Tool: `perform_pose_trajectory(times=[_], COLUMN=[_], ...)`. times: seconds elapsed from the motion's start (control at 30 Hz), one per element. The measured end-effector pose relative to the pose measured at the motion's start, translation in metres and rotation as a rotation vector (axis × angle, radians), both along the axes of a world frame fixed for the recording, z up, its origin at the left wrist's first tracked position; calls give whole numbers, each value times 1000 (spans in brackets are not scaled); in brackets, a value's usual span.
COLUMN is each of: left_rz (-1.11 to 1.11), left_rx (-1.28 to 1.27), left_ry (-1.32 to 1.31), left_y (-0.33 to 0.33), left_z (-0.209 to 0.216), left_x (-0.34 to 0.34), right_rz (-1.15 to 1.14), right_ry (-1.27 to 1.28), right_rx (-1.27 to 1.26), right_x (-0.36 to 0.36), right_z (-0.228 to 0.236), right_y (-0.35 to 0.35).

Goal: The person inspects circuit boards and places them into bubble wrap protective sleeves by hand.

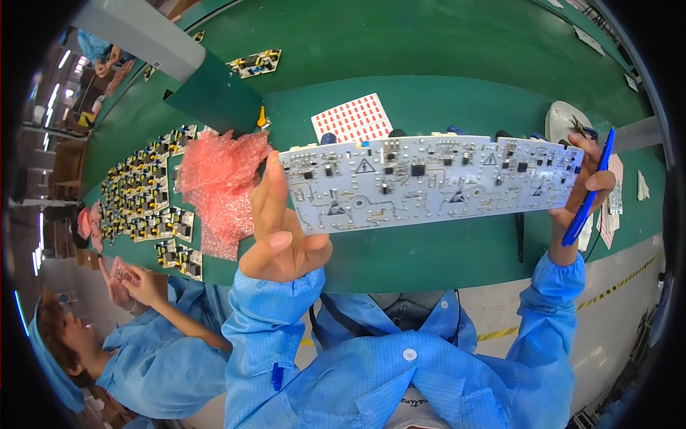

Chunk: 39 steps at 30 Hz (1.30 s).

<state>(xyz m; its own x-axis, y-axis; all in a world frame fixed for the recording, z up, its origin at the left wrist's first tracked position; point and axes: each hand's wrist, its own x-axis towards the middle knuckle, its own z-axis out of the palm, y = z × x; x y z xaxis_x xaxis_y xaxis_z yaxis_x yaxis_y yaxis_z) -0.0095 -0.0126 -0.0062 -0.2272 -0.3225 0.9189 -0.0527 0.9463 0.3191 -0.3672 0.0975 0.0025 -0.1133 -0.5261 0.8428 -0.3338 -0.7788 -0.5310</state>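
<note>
A long white circuit board [436,184] is raised over the green table, its face with small black chips and solder points turned toward me. My left hand [275,229] grips its left end, thumb low and fingers at the edge. At the other end, my right hand [589,179] holds the board's right edge and also a blue pen [592,189], which slants upward past the fingers. Taller parts stick out along the board's top edge from its far side. Behind it lies a white sheet of red stickers [351,116], partly covered by the board.
Pink bubble wrap [221,186] lies left, beside rows of circuit boards [139,186] on the green table [429,261]. A grey post [153,36] rises at back left. A co-worker [164,357] sits at my left. A black tool [520,239] lies near the front edge.
</note>
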Motion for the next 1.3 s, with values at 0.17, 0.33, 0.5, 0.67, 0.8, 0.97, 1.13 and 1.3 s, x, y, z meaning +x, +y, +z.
perform_pose_trajectory(times=[0.17,0.33,0.5,0.67,0.8,0.97,1.13,1.3], left_rz=[15,-1,-5,36,29,49,39,17], left_rx=[-2,-1,-31,5,48,58,83,78], left_ry=[61,95,90,54,71,63,115,147], left_y=[-4,-7,-10,-10,-9,-3,-7,-10], left_z=[0,3,5,2,-3,9,4,2], left_x=[-9,-16,-22,-16,-17,-22,-22,-21], right_rz=[-1,-7,-44,-13,15,11,-15,-49], right_ry=[-17,-60,-29,-55,-33,-25,21,42], right_rx=[-16,-29,-55,-54,-39,-38,-18,-8], right_x=[-4,1,13,13,11,12,11,13], right_z=[-9,-9,4,-1,2,3,2,0], right_y=[4,5,3,1,3,4,7,9])
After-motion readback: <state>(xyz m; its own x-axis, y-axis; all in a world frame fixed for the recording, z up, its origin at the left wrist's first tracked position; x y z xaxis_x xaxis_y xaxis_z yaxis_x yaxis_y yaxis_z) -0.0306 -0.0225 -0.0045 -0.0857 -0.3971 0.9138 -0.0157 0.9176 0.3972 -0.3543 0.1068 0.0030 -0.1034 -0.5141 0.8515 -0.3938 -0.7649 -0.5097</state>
